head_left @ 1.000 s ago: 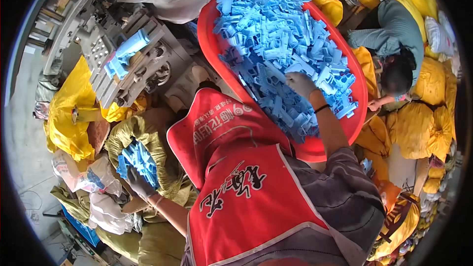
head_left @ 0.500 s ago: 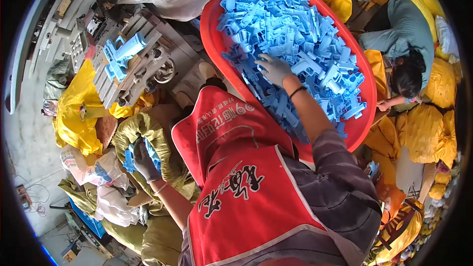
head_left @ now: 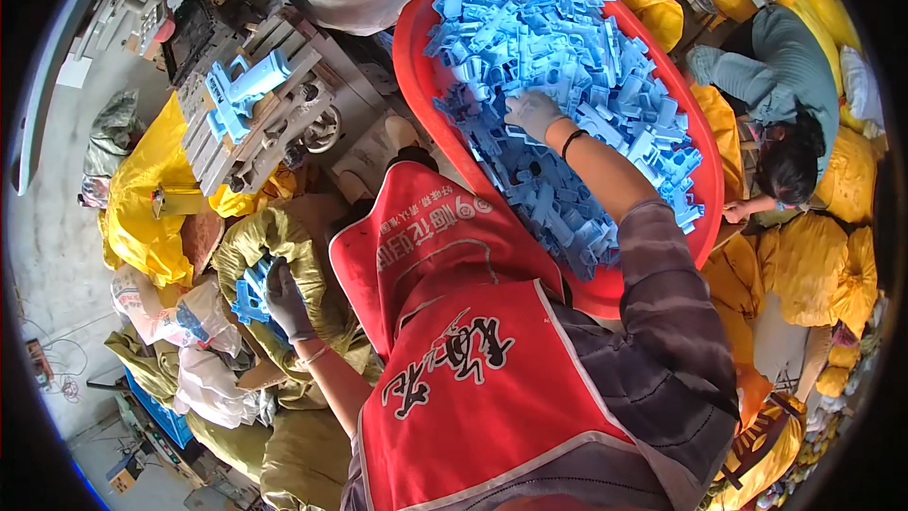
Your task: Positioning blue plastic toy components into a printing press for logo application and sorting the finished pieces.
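My right hand [head_left: 534, 115], in a pale grey glove, reaches into a heap of light-blue plastic toy pistols [head_left: 539, 33] that fills a long red tub [head_left: 707, 227]. Its fingers are curled down on pieces in the heap, and their tips are partly hidden. Low on the left, my left hand [head_left: 288, 301] wears a darker-looking glove and is closed on a blue toy pistol [head_left: 250, 303] at the mouth of an olive sack [head_left: 248, 238]. More blue pieces show beside that hand; its thumb is hidden.
A larger blue toy pistol [head_left: 244, 85] lies on a slatted machine table [head_left: 274, 118] at upper left. Behind it hangs a white sack [head_left: 364, 0] of blue parts. Yellow bags [head_left: 156, 199] crowd the left. Another person [head_left: 790, 66] bends over at the right.
My right hand has shifted slightly right, its spread fingers curling inward on the heap. My left hand has turned a little, showing more of the blue pieces beside it.
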